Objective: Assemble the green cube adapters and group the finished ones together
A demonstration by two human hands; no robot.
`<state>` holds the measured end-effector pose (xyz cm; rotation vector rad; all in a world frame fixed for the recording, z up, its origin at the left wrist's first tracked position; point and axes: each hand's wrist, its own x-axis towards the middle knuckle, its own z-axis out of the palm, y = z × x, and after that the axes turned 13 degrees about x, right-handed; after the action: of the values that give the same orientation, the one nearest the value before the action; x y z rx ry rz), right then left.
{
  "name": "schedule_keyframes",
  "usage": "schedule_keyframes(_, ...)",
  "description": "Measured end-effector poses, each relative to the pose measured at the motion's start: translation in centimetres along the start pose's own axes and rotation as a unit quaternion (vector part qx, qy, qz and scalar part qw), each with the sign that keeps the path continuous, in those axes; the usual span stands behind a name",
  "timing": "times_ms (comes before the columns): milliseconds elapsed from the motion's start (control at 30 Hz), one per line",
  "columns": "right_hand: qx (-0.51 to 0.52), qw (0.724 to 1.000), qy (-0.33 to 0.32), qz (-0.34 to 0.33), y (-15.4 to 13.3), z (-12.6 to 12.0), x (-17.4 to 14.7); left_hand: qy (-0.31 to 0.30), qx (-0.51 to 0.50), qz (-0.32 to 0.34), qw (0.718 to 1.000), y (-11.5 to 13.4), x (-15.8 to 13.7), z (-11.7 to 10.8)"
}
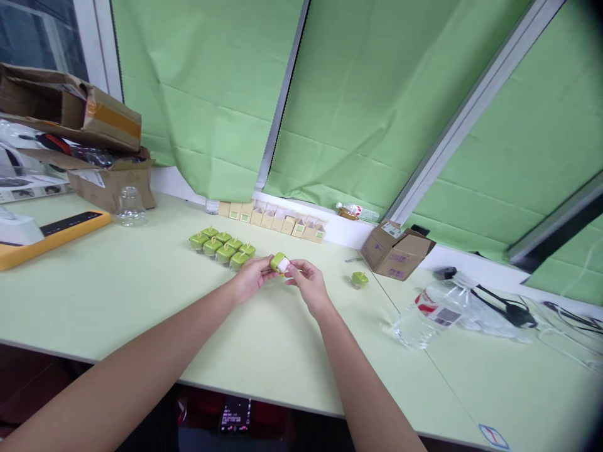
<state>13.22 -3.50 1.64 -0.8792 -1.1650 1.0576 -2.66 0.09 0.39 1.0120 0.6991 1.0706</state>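
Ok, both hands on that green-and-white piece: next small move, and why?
I'd probably turn the green-and-white piece green side up, left hand steadying, right hand guiding: it looks tilted, white part showing, whereas the clustered green-topped pieces stand green side up on the table.

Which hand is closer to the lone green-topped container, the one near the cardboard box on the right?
Right. The right hand is a short way to the left of the lone container, not touching it; the left hand is farther left.
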Motion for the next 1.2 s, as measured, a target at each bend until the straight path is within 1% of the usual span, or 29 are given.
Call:
schedule_keyframes(267, 0.011, 0.999, 0.019, 0.024, -0.2, 0.1, -0.1, 0.033, 0.089, 0.037, 0.995, -0.1, 0.3, -0.4)
schedule_keyframes(400, 0.004, 0.999, 0.015, 0.034, -0.2, 0.2, -0.3, 0.02, 0.121, 0.044, 0.991, -0.1, 0.2, -0.2)
schedule_keyframes(500, 0.006, 0.999, -0.006, 0.044, -0.2, 0.2, -0.4, 0.003, 0.136, 0.051, 0.989, 0.0, 0.1, -0.2)
schedule_keyframes(600, 0.024, 0.997, -0.034, 0.062, -0.4, 0.1, -0.5, -0.01, 0.138, 0.05, 0.989, 0.0, 0.2, -0.3)
schedule_keyframes(700, 0.057, 0.993, -0.048, 0.09, -0.7, 0.0, -0.5, -0.016, 0.127, 0.045, 0.991, 0.0, 0.4, -0.5)
schedule_keyframes(800, 0.093, 0.987, -0.06, 0.116, -1.1, -0.2, -0.6, -0.034, 0.088, 0.029, 0.995, -0.1, 0.5, -0.8)
schedule_keyframes(900, 0.116, 0.984, -0.066, 0.119, -1.4, -0.3, -0.7, -0.052, 0.053, 0.008, 0.997, 0.0, 0.5, -1.1)
schedule_keyframes(1033, 0.103, 0.985, -0.076, 0.116, -1.2, -0.3, -0.8, -0.076, 0.043, -0.01, 0.996, 0.3, 0.4, -1.4)
schedule_keyframes(1200, 0.087, 0.986, -0.057, 0.132, -0.9, -0.3, -0.6, -0.064, 0.067, -0.002, 0.996, 0.1, 0.7, -1.5)
